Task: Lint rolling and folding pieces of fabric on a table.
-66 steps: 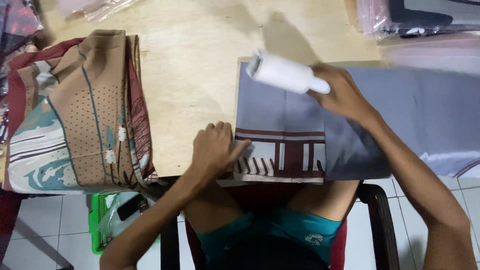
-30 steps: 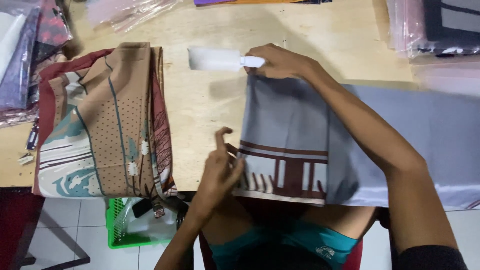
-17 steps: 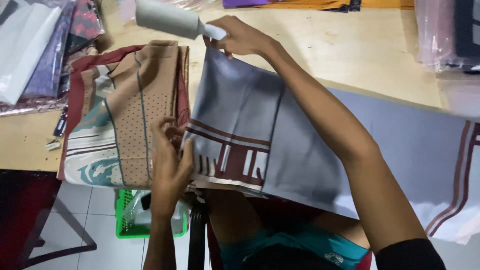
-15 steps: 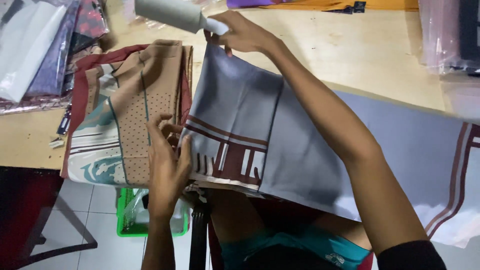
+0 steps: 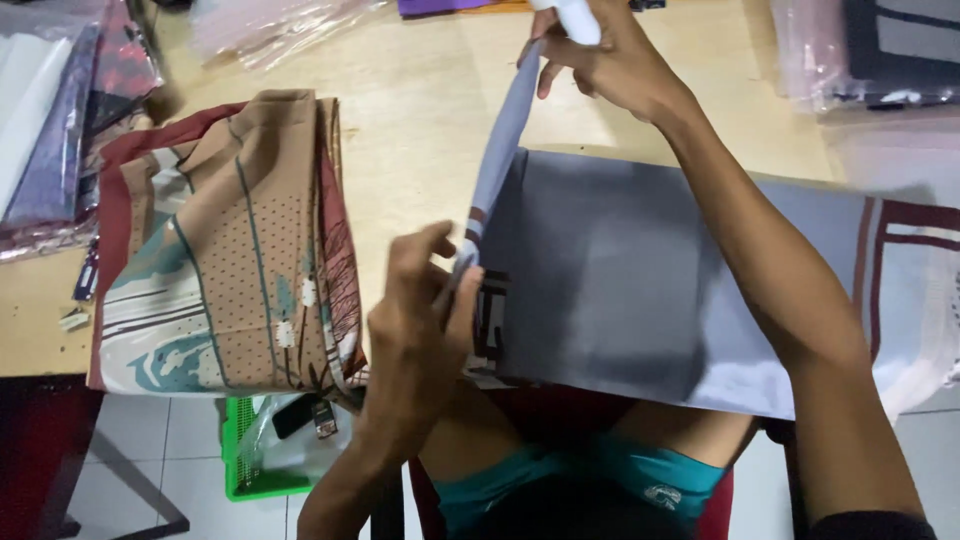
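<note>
A grey cloth (image 5: 640,280) with maroon stripes lies across the wooden table (image 5: 420,130) in front of me. Its left edge is lifted upright and folded toward the right. My left hand (image 5: 415,330) pinches the near corner of that raised edge. My right hand (image 5: 610,65) grips the far corner high up, and it also holds a white lint roller (image 5: 570,18) whose top is cut off by the frame.
A folded stack of tan, teal and maroon patterned cloth (image 5: 220,250) lies at the left. Bagged fabrics (image 5: 60,130) sit at the far left and bagged dark fabrics (image 5: 870,50) at the top right. A green basket (image 5: 265,450) stands on the floor under the table.
The grey cloth's left edge has been raised off the table and turned toward the right. My right hand with the roller has moved up and rightward; my left hand took hold of the near corner.
</note>
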